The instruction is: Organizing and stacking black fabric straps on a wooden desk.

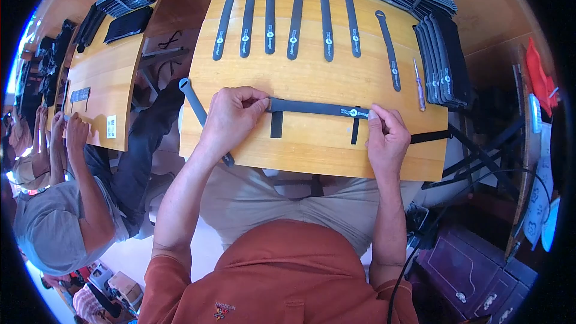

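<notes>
The dark grey strap (317, 108) lies flat across the near part of the wooden table (312, 144), stretched sideways between the person's two hands. The left hand (231, 117) rests knuckles up on the table, its fingers curled in and the fingertips (261, 102) pinching the strap's left end. The right hand (387, 135) sits at the other end, loosely closed, with the forefinger and thumb pressed down on the strap near a small white mark. Two short dark tabs (276, 124) hang toward the person from under the strap, one near each hand. Another strap (198, 111) runs slantwise under the left wrist, its looped end poking out past the table's left edge. Farther off, a row of like straps (294, 21) is laid out side by side, and to the right a stack of folded dark straps (444, 60) stands on edge, with a slim awl-like tool (419, 84) just beside it. At the neighbouring table on the left, another person's hands (69, 132) rest on the wood.
</notes>
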The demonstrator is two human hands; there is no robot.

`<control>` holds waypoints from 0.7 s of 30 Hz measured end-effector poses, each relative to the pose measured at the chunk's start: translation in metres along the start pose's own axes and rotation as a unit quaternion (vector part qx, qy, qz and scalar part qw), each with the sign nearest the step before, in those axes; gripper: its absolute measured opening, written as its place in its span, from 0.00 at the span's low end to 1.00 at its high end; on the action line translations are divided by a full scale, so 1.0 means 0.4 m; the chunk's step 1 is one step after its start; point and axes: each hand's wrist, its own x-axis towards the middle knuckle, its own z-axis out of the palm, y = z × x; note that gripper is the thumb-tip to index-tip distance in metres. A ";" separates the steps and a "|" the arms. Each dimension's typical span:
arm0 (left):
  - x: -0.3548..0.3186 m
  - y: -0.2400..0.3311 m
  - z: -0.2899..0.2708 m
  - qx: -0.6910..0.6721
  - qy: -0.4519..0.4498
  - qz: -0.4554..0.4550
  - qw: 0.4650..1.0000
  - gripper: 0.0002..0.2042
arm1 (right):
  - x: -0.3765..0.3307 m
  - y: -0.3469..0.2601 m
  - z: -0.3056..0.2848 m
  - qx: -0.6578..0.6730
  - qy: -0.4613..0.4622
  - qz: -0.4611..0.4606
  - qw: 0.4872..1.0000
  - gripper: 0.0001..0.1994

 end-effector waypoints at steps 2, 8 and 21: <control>0.000 0.000 0.000 0.008 0.006 0.005 1.000 0.07 | -0.001 0.001 0.001 -0.003 0.000 -0.007 1.000 0.08; 0.001 0.000 0.001 0.009 0.005 0.005 1.000 0.07 | -0.001 -0.008 0.004 0.006 0.005 0.000 1.000 0.08; 0.000 0.016 0.000 0.038 0.013 0.000 0.999 0.08 | 0.003 -0.013 0.004 -0.011 0.005 -0.004 1.000 0.07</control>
